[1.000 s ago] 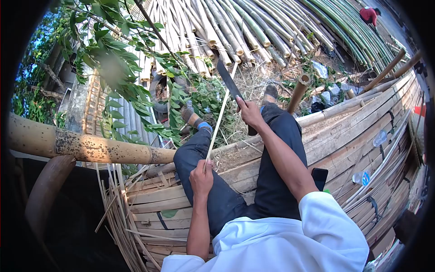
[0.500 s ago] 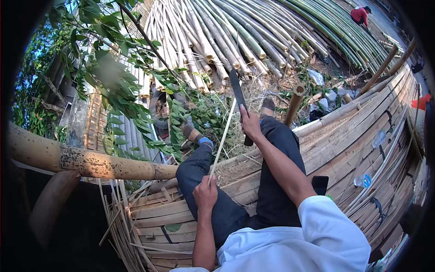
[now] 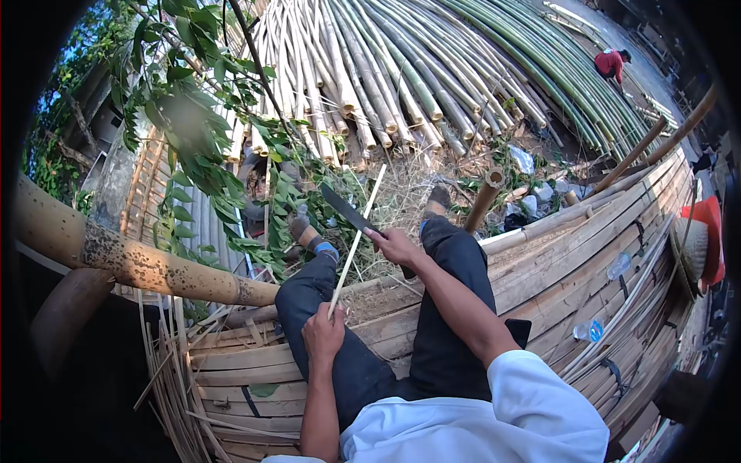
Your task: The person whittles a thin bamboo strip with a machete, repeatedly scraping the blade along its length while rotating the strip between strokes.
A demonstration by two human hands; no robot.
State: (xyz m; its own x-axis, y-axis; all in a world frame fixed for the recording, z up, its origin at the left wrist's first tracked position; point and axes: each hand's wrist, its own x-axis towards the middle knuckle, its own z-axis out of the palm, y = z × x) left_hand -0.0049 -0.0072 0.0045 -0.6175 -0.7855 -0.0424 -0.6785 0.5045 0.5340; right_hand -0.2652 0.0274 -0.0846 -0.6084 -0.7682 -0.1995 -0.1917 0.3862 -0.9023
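Note:
My left hand is closed around the lower end of a thin pale bamboo strip, which slants up and away above my knee. In my right hand is the handle of a machete, gripped in a fist. Its long dark blade points up and to the left, crossing the strip in this view. Part of the handle shows below the fist. Both hands are over my legs, in dark trousers, and dry shavings lie on the ground beyond.
I sit on stacked split bamboo slats. A thick bamboo pole crosses at left, beneath leafy branches. A bamboo post stands ahead. Plastic bottles and a phone lie at right. A person bends beside long poles.
The machete blade has swung from nearly upright to slanting left, across the strip. My view has shifted slightly right, bringing a red item and a woven hat further into sight.

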